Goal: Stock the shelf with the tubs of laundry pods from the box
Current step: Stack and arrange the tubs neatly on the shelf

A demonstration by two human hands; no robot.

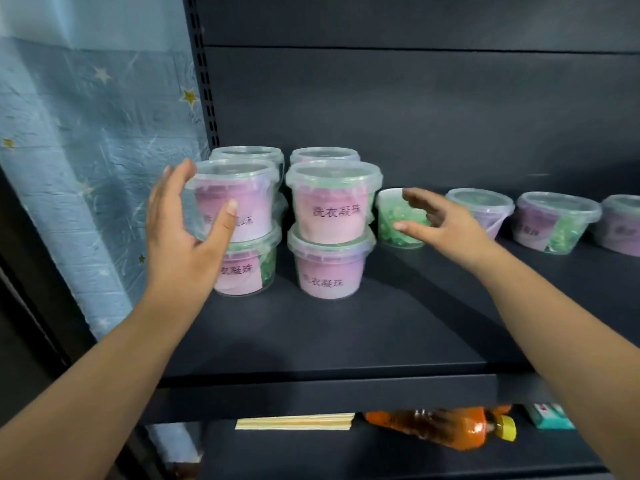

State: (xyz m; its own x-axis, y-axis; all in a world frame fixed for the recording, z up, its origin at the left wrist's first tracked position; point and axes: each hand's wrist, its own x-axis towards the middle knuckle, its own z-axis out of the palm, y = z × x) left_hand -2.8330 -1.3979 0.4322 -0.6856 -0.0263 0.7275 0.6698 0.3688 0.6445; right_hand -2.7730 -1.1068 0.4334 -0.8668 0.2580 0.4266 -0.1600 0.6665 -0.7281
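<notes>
Two stacks of lidded tubs stand left of centre on the dark shelf [311, 334]; the upper left tub [242, 192] and upper right tub [332, 202] each sit on another. More stand behind. The left hand [180, 237] cups the upper left tub, fingers straight and apart, contact unclear. The right hand [446, 223], fingers spread, holds nothing, before a green-filled tub [389, 220]. Further tubs [554, 220] line the right. An orange bottle [440, 427] lies below.

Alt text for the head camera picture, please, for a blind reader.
Two open hands reach toward tubs of laundry pods on a dark shelf: the left hand beside a stack's top tub, the right hand near a single green-filled tub. More tubs stand further right.
</notes>
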